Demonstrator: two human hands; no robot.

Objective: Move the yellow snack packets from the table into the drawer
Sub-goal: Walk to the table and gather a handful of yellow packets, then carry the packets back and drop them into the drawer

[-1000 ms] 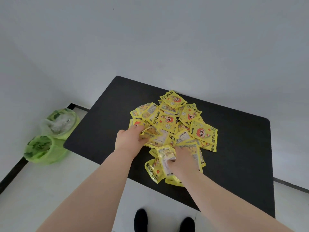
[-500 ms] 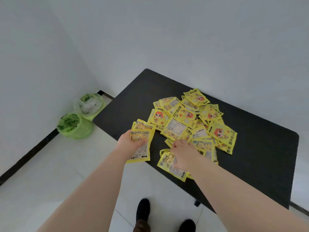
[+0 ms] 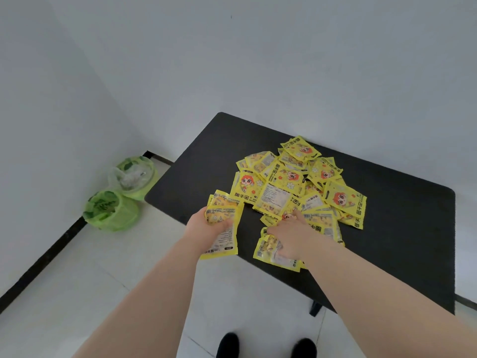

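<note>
A heap of several yellow snack packets (image 3: 296, 184) lies on the black table (image 3: 400, 241), spread from its middle toward the near edge. My left hand (image 3: 204, 226) is shut on a small stack of packets (image 3: 224, 223), held over the table's near left edge. My right hand (image 3: 291, 239) presses down on packets (image 3: 271, 251) at the near edge, fingers curled over them. No drawer is in view.
Two green-lined waste bins (image 3: 111, 210) stand on the white tiled floor left of the table, by the wall. A white wall runs behind the table. My black shoes (image 3: 265, 344) show at the bottom, and a table leg (image 3: 316, 307) at the near right.
My left hand pulled a stack of packets out of the heap toward the table's near left edge. My right hand stayed on the near-edge packets. The view turned left.
</note>
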